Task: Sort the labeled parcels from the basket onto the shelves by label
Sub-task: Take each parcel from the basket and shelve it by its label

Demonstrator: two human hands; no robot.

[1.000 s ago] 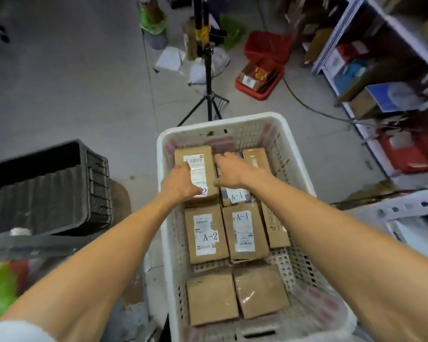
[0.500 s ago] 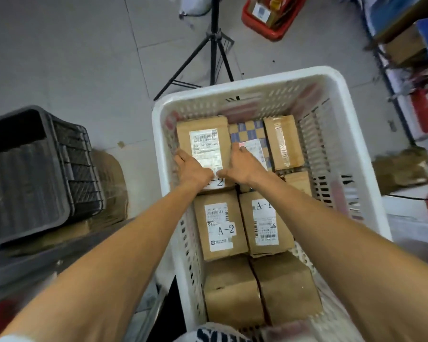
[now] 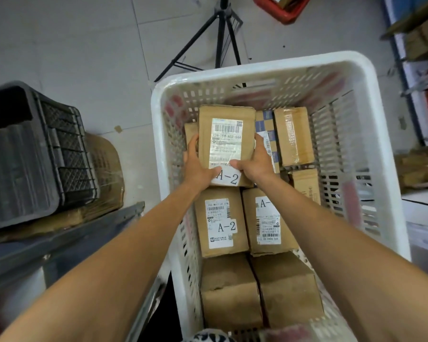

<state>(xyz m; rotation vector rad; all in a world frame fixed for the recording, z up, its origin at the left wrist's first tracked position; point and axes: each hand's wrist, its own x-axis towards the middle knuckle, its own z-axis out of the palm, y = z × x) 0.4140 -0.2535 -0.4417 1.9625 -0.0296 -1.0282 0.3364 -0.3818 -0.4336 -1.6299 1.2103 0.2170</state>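
Both hands reach into the white perforated plastic basket (image 3: 371, 149) and hold a brown cardboard parcel (image 3: 226, 114) over its far-left part. The parcel's white shipping label faces up, with "A-2" printed at the near end. The left hand (image 3: 198, 166) grips the parcel's left edge, fingers curled round the side and thumb laid on the top face beside the "A-2" mark. The right hand (image 3: 256, 161) grips the right edge the same way, thumb pressing on the label. The corner of another brown box (image 3: 190, 130) shows from under the held parcel's left side. Just nearer lies a second brown parcel marked "A-2" (image 3: 220, 223), touching a neighbouring brown parcel (image 3: 267, 223) whose label reads "A-" before the right forearm hides the rest. Two plain brown boxes (image 3: 230, 292) sit side by side at the near end. To the right of the held parcel are a blue-and-white checked packet (image 3: 266, 124), a taped brown carton (image 3: 293, 135) and, nearer, a small brown carton (image 3: 305, 185). Outside the basket, a black ribbed plastic crate (image 3: 30, 154) stands to the left, a black tripod (image 3: 223, 33) stands on the grey floor beyond, and blue-framed shelving (image 3: 405, 77) runs along the right edge.
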